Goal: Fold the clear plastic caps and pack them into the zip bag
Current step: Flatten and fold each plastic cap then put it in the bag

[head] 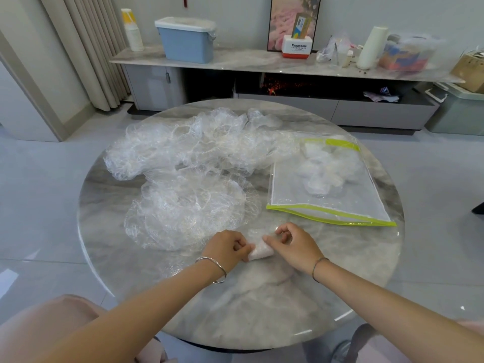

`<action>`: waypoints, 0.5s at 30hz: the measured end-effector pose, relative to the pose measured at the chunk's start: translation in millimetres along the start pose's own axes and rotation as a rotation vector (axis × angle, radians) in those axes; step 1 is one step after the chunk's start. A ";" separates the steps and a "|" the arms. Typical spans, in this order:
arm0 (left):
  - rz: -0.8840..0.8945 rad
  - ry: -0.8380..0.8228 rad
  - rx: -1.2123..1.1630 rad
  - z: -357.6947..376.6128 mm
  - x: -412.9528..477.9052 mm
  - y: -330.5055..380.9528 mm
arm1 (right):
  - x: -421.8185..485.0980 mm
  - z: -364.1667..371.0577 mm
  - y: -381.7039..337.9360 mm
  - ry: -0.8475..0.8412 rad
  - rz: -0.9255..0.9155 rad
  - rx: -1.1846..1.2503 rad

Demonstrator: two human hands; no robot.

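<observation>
Nearest you, your left hand [227, 247] and right hand [293, 247] each pinch an end of one folded cap [259, 252], holding it down on the bench [235, 305], probably so the springy film cannot open while you roll it small. Just beyond, to your left, the loose pile of clear plastic caps [183, 163] lies within easy reach for the next pick. Farther right the zip bag [314, 205] lies flat with a few folded caps already inside near its far end, seemingly placed close so each finished bundle goes straight in.
</observation>
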State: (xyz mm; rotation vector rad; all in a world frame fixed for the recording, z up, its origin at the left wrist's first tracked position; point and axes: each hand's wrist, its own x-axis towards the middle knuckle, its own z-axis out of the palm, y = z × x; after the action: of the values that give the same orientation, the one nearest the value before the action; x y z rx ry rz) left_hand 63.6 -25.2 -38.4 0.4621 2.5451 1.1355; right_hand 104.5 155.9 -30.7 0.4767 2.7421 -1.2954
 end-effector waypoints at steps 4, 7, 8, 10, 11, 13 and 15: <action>-0.029 0.023 0.023 2.4 2.5 2.4 | 4.6 2.5 -4.7 -0.037 0.023 -0.069; -0.023 0.065 0.018 1.3 4.4 6.9 | 3.5 0.7 -12.6 -0.089 0.040 0.195; -0.009 0.090 -0.001 0.3 6.1 9.7 | 2.4 -2.5 -17.2 -0.106 0.053 0.297; 0.016 0.131 -0.064 -3.3 9.9 17.0 | -0.6 -11.3 -24.7 -0.163 0.097 0.464; 0.017 0.131 -0.121 -6.2 11.7 22.7 | -1.9 -16.6 -27.3 -0.197 0.116 0.522; 0.006 0.094 -0.305 -10.5 15.0 32.7 | -4.2 -26.8 -28.4 -0.238 0.141 0.610; -0.030 0.063 -0.455 -12.0 16.6 40.6 | -6.5 -34.8 -28.1 -0.240 0.186 0.705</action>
State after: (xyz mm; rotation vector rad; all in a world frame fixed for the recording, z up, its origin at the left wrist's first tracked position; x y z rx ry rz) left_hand 50.4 -0.6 -2.6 0.2740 2.2298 1.6777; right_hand 104.3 164.1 13.7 0.5485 1.9391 -2.0797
